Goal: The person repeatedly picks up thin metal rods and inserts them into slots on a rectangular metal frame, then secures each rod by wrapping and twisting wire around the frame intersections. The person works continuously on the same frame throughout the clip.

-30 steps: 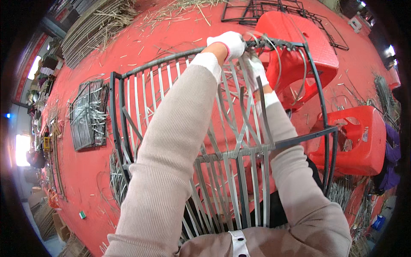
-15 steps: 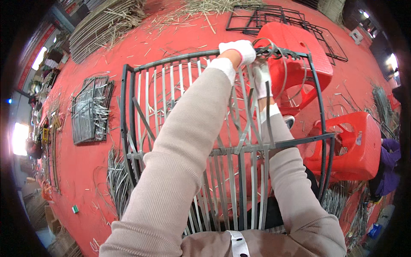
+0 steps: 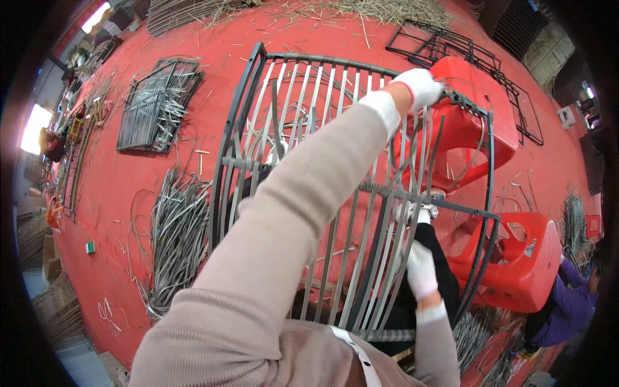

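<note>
A dark frame point(image 3: 493, 158) strung with flat grey strips point(image 3: 348, 235) stands tilted in front of me. My left hand point(image 3: 420, 88), in a white glove, reaches across to the far rail near its right end. Its fingers are closed over the rail, where dark strip is wound. Lower down, my gloved right hand point(image 3: 420, 267) is behind the strips at the right of the frame's near half. Its fingertips are blurred and partly covered by them, so what it holds, if anything, cannot be made out. Loose strip ends point(image 3: 438, 145) hang below the left hand.
Red plastic stools point(image 3: 477, 97) point(image 3: 525, 271) stand at the right, one just behind the frame. Bundles of grey strips point(image 3: 177, 242) and a stack of strung panels point(image 3: 158, 106) lie leftward. Bare black frames point(image 3: 451, 48) lie farther back. A person in purple point(image 3: 567, 303) is at far right.
My right hand has dropped from the far rail toward me, behind the lower strips. My left hand stays at the far rail. The view has shifted, and the frame now appears tilted.
</note>
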The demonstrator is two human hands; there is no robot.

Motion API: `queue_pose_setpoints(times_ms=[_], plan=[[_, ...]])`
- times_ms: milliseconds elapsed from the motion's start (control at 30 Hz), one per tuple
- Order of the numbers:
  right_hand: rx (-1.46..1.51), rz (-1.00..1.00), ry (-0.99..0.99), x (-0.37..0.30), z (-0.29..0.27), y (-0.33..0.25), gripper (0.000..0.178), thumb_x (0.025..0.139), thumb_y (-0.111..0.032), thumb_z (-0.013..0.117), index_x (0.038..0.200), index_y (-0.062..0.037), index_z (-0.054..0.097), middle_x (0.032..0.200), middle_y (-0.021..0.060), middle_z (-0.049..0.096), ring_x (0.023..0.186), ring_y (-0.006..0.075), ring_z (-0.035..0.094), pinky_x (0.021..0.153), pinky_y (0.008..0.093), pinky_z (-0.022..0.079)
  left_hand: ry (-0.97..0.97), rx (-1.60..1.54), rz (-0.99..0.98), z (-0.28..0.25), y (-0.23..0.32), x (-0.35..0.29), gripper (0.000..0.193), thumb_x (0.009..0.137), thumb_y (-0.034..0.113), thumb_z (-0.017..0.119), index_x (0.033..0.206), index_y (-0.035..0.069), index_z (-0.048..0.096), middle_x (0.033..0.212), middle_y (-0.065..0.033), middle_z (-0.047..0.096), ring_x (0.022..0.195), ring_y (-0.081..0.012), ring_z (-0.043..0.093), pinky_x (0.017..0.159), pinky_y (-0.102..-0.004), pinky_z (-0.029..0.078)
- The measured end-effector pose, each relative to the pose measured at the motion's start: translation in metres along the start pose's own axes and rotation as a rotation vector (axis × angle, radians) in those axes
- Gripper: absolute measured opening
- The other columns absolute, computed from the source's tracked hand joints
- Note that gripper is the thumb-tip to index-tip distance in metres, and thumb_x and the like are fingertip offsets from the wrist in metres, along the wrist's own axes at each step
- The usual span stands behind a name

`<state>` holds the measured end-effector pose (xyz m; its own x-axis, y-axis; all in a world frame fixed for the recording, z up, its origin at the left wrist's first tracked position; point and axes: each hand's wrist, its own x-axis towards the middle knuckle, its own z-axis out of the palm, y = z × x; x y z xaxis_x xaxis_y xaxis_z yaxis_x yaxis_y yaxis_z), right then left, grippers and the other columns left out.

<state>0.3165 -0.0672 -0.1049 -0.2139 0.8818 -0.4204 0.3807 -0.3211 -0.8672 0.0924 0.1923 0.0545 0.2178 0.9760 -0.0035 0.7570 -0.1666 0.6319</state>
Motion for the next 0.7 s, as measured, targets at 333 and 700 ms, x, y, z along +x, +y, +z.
queue_pose_setpoints(times_ms=[333, 700], plan=[[-0.054, 0.12, 0.151, -0.143, 0.01, 0.021, 0.028, 0.104, -0.016, 0.051, 0.089, 0.004, 0.063, 0.066, 0.0078, 0.064, 0.059, 0.0154, 0.062, 0.057, 0.0316, 0.048, -0.449, 0.556, 0.8, 0.176, 0.073, -0.276, 0.012, 0.078, 0.028, 0.07, 0.08, 0.019, 0.077, 0.085, 0.0012, 0.072, 0.09, -0.0188, 0.066, 0.09, -0.0372, 0.039], [0.57, 0.081, 0.612, -0.253, 0.059, 0.07, 0.03, 0.106, -0.013, 0.044, 0.127, 0.0032, 0.058, 0.119, 0.0143, 0.064, 0.084, 0.0153, 0.061, 0.076, 0.029, 0.05, -0.407, 0.738, 0.817, 0.208, 0.091, -0.308, 0.02, 0.086, 0.026, 0.06, 0.079, 0.018, 0.077, 0.078, -0.0003, 0.073, 0.077, -0.0195, 0.067, 0.08, -0.0383, 0.037]])
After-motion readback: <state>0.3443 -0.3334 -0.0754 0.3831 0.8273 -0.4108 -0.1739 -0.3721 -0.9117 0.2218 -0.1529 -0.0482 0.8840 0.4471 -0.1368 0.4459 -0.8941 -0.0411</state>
